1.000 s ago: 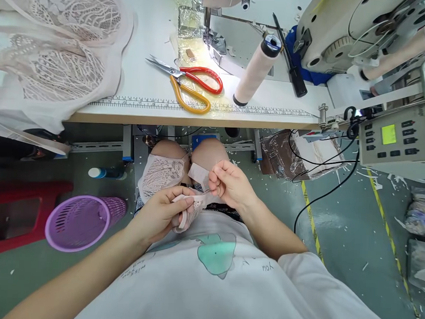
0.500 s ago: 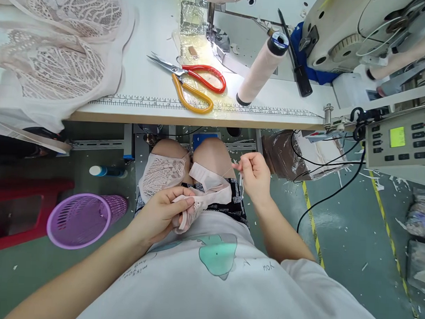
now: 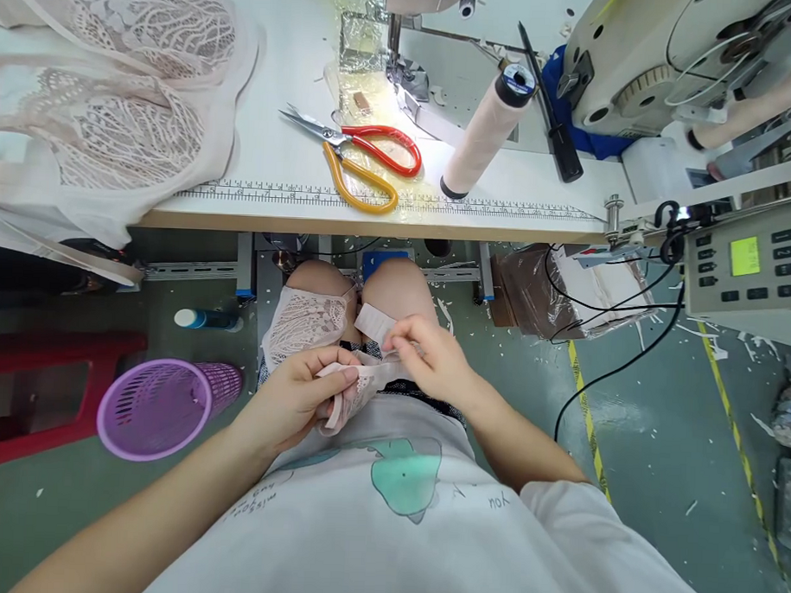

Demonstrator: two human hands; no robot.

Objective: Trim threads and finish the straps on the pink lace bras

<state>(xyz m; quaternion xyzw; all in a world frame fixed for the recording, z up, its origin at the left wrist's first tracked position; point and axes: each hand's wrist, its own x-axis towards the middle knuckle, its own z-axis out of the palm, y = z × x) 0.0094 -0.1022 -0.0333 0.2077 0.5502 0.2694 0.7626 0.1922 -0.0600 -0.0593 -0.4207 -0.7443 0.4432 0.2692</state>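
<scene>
A pale pink lace bra [image 3: 307,321] lies across my lap, one lace cup spread over a thigh. My left hand [image 3: 311,393] is closed on a folded, lace-edged part of it, thumb on top. Just to the right, my right hand [image 3: 429,354] is over the bra's plain band, its thumb and fingers pinched together. What those fingertips hold, if anything, is too small to make out. A light fabric end sticks out beyond them over the other thigh. Part of the band is hidden beneath my right hand.
Scissors [image 3: 361,161] with red and yellow handles lie on the table near a printed ruler [image 3: 275,193]. A thread cone [image 3: 485,131] stands by the sewing machine [image 3: 611,62]. More lace bras [image 3: 135,132] are piled left. A purple basket [image 3: 154,409] and red stool [image 3: 93,398] sit on the floor.
My right hand has moved left and inward, from out beside my knee to the bra's band. My left hand keeps its hold on the bra. The view has shifted slightly.
</scene>
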